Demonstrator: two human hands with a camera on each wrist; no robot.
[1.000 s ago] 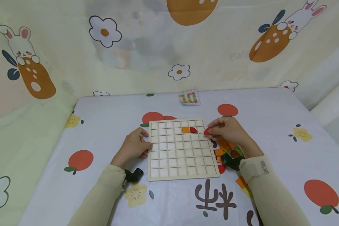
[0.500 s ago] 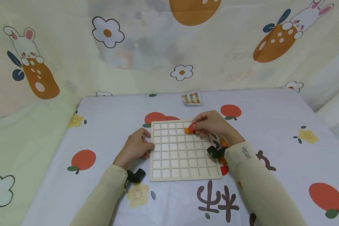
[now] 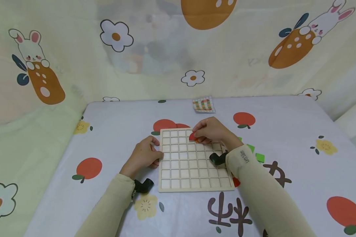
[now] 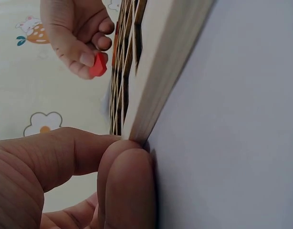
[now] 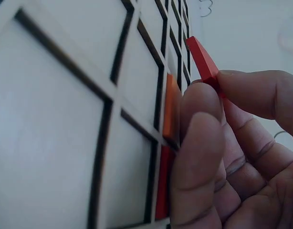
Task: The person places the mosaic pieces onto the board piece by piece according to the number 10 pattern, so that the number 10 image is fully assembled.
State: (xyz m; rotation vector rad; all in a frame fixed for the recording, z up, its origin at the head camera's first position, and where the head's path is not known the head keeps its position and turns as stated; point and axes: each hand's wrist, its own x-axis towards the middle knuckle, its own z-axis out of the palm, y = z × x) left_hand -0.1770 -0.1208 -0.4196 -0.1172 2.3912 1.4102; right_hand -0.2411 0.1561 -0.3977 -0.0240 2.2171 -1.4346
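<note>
My left hand (image 3: 142, 153) bars the board (image 3: 195, 190) along its left edge at frame centre, my right hand (image 3: 212, 131) its upper cells; between my sleeves (image 3: 106, 204), lower centre, runs a free lane, green tiles (image 3: 260, 157) lying farther right.

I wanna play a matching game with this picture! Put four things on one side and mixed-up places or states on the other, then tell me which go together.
Things:
A. Left hand
B. Right hand
C. Checked card
D. Green pieces

Places and states:
1. Lying past the far edge of the board
2. Pinching a red piece over the board
3. Lying off to the right of the board
4. Touching the board's left edge

Right pairs: A-4, B-2, C-1, D-3
</note>
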